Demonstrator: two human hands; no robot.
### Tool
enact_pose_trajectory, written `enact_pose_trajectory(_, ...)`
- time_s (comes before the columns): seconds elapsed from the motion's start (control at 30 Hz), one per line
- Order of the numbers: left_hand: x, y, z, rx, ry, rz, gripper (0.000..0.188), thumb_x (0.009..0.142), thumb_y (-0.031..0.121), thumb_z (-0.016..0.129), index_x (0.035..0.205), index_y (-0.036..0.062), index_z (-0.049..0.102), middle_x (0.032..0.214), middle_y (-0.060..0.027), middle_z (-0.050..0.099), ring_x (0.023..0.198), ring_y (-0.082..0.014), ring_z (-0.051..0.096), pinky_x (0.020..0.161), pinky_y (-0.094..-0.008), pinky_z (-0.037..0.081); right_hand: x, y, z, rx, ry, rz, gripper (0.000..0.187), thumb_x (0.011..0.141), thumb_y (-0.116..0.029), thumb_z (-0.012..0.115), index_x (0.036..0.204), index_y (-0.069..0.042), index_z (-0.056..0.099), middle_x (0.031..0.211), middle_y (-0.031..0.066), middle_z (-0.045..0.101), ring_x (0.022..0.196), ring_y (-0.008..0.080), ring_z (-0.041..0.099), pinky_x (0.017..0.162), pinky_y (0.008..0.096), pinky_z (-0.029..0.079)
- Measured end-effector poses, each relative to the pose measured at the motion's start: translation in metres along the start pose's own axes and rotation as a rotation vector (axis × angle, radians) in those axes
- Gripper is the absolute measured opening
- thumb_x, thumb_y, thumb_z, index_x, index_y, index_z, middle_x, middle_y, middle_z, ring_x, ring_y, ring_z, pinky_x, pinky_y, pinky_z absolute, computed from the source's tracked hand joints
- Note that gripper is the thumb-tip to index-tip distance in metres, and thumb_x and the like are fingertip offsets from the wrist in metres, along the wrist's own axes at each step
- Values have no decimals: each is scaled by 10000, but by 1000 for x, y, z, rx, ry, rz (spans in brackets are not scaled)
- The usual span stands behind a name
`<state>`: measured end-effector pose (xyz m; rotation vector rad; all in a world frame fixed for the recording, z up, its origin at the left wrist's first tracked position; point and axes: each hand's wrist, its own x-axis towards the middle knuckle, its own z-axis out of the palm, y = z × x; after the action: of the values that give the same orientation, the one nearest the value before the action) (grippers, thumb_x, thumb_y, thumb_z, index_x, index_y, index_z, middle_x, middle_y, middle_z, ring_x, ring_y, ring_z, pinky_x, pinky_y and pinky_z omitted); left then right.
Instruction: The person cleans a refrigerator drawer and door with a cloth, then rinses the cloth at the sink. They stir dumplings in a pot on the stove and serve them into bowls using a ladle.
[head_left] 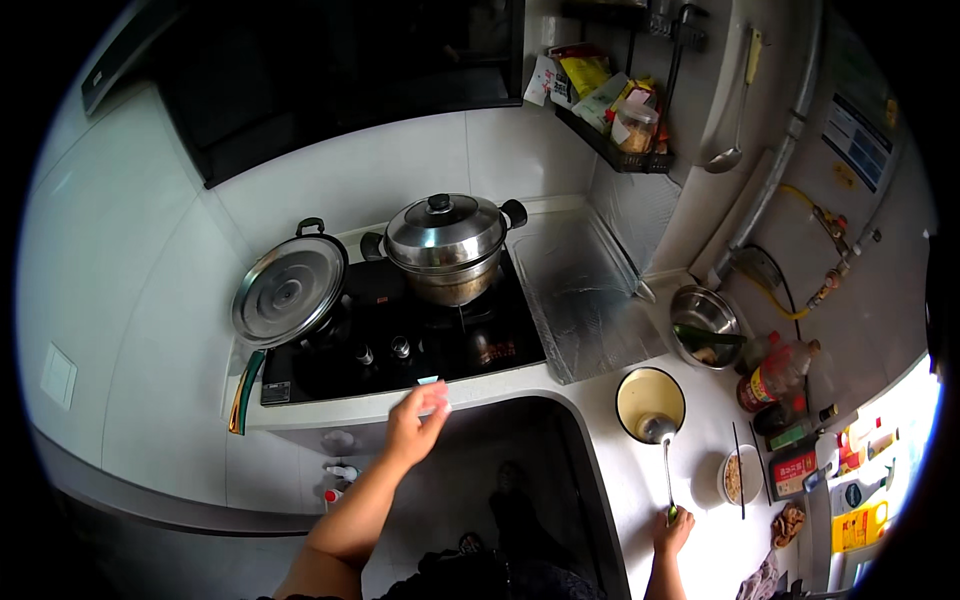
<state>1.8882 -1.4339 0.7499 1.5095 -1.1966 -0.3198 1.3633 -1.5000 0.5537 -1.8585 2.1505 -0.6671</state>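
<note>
My right hand (673, 530) is closed around the handle of a ladle (667, 465) on the white counter at the right. The ladle's bowl rests in a cream-coloured, dark-rimmed bowl (624, 392). In front of the stove's near edge, my left hand (416, 425) hovers with loosely bent fingers and nothing visible in them. Beyond it, a lidded steel pot (450, 290) stands on the black gas stove (500, 345). Right of the ladle is a small white bowl (728, 492) of pale brownish food, with chopsticks (741, 470) across it.
A lidded pan (288, 290) with a green-striped handle occupies the left burner. Foil (580, 290) covers the surface right of the stove. A steel basin (690, 300) holds a green vegetable. Bottles (780, 375) line the right side. A spice rack (600, 140) hangs above.
</note>
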Motion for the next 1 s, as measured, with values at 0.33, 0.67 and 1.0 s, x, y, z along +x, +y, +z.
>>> enact_pose_trajectory(0.33, 266, 31, -29, 419, 140, 318, 224, 816, 70, 646, 1040, 57, 637, 919, -115, 655, 757, -234, 633, 648, -298, 498, 42, -128, -28, 404, 249, -118, 188, 825, -19, 612, 990, 28, 536, 788, 113, 528, 681, 214, 500, 624, 315, 436)
enact_pose_trajectory(0.67, 413, -21, -19, 1057, -624, -74, 337, 813, 194, 634, 1148, 152, 633, 1160, -95, 612, 1092, -294, 555, 928, -383, 453, 135, -363, -48, 1039, -514, -51, 374, 806, 28, 557, 1171, 11, 480, 814, 43, 518, 684, 106, 515, 604, 226, 460)
enact_pose_trajectory(1.0, 415, -36, -102, 470, -192, 68, 343, 850, 126, 607, 1188, 74, 581, 1075, -127, 631, 943, -285, 614, 819, -366, 494, 147, -457, -70, 1268, -678, -405, 581, 906, -48, 504, 1424, -8, 244, 1114, 151, 508, 684, 133, 531, 546, 247, 485)
